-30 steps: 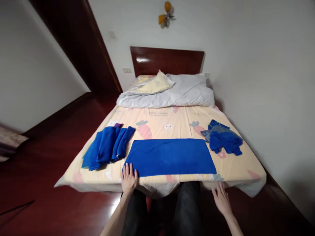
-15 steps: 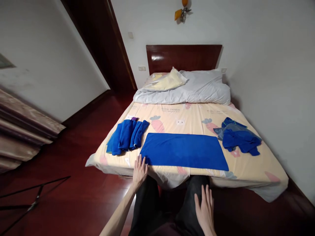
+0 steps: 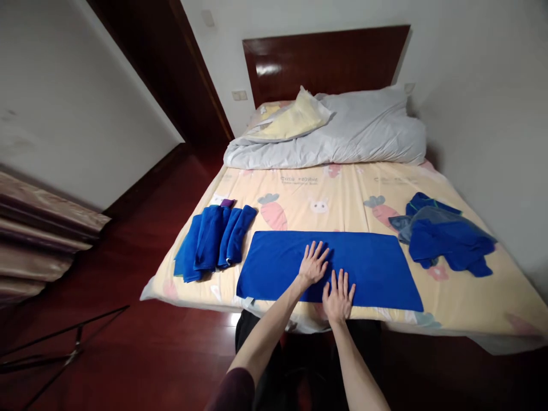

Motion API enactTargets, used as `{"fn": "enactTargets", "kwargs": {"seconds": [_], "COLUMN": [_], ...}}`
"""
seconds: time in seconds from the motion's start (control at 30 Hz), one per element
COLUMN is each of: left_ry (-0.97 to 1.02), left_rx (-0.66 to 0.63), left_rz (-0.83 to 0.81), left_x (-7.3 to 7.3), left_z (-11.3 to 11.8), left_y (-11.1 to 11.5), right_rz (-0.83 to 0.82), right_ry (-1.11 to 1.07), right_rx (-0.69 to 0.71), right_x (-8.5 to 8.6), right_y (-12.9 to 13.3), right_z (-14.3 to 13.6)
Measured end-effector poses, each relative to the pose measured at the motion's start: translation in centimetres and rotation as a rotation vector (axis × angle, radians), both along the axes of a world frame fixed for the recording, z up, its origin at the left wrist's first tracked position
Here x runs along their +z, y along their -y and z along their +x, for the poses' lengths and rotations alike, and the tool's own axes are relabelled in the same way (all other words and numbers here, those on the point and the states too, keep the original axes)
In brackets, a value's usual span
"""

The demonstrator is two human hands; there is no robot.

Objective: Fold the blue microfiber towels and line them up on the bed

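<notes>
A blue towel (image 3: 377, 268) lies spread flat along the front edge of the bed, with a small white tag at its near left corner. My left hand (image 3: 314, 264) rests over the towel's middle, fingers spread and open. Slightly nearer and to the right, my right hand (image 3: 339, 295) is over the towel's front edge, also open with fingers apart. Neither hand grips anything. Left of the towel sit several rolled or folded blue towels (image 3: 209, 237) side by side, with a bit of purple at their back. A crumpled heap of blue cloths (image 3: 449, 240) lies to the right.
The bed (image 3: 295, 202) has a cream sheet with carrot and rabbit prints. A grey quilt (image 3: 359, 131) and a pale yellow cloth (image 3: 295, 117) lie by the dark wooden headboard (image 3: 325, 60). Curtains (image 3: 43, 240) and a black metal stand (image 3: 71, 357) are at left.
Both hands have moved forward onto the flat towel, the left one rightward from its left corner, the right one up from beside my leg. The view has tilted down and come closer.
</notes>
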State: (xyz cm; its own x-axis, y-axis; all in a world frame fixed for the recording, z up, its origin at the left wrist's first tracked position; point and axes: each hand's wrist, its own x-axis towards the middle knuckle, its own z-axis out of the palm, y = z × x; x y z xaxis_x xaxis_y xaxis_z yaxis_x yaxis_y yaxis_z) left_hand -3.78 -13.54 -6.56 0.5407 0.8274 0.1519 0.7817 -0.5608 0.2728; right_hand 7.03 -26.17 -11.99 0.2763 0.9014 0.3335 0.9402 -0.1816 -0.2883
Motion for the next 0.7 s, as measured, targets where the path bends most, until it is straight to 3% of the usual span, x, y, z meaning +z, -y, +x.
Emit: {"fn": "enactTargets", "kwargs": {"seconds": [0.07, 0.17, 0.37, 0.57, 0.7], "left_ry": [0.001, 0.021, 0.056, -0.033, -0.112], "left_rx": [0.096, 0.279, 0.535, 0.544, 0.493], "left_rz": [-0.025, -0.023, -0.039, 0.007, 0.050], "left_x": [-1.4, -2.6, -2.4, -1.8, -0.6], "left_z": [-1.1, -5.2, -14.7, -19.6, -22.4], "left_y": [-1.7, -3.7, -6.9, -8.5, -10.9], "right_rz": [0.019, 0.015, -0.013, -0.014, -0.034], "right_ry": [0.010, 0.008, -0.037, -0.040, -0.022], "right_rx": [-0.007, -0.001, 0.007, 0.001, -0.005], "right_x": [0.1, 0.7, 1.1, 1.2, 1.5], "right_y": [0.1, 0.0, 0.1, 0.1, 0.2], "right_z": [0.0, -0.1, -0.2, -0.3, -0.4]}}
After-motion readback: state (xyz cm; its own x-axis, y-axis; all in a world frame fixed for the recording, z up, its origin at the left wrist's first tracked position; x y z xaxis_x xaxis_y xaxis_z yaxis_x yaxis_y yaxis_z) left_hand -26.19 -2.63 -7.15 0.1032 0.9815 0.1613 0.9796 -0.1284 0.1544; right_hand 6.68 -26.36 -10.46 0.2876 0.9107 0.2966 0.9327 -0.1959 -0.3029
